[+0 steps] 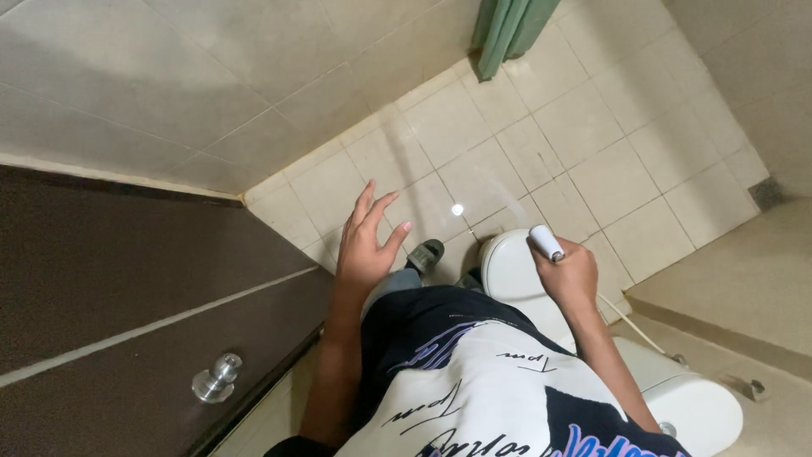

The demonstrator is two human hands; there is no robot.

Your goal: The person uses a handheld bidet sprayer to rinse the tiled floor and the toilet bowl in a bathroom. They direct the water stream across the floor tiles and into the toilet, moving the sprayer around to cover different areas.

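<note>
The right hand (pixel 572 275) gripped a white spray nozzle (pixel 545 242) over the closed toilet lid (pixel 510 271), apparently mid-rinse, while the left hand (pixel 365 245) hovered empty, fingers spread.

Looking straight down in a tiled bathroom: right hand (pixel 572 275) is wrapped around a white spray nozzle (pixel 546 242) with a thin hose (pixel 630 322) trailing off it, held over the closed white toilet (pixel 516 275). Left hand (pixel 365 244) just hangs open, fingers spread, near the dark brown door (pixel 127 279) with its silver knob (pixel 216 377).
</note>
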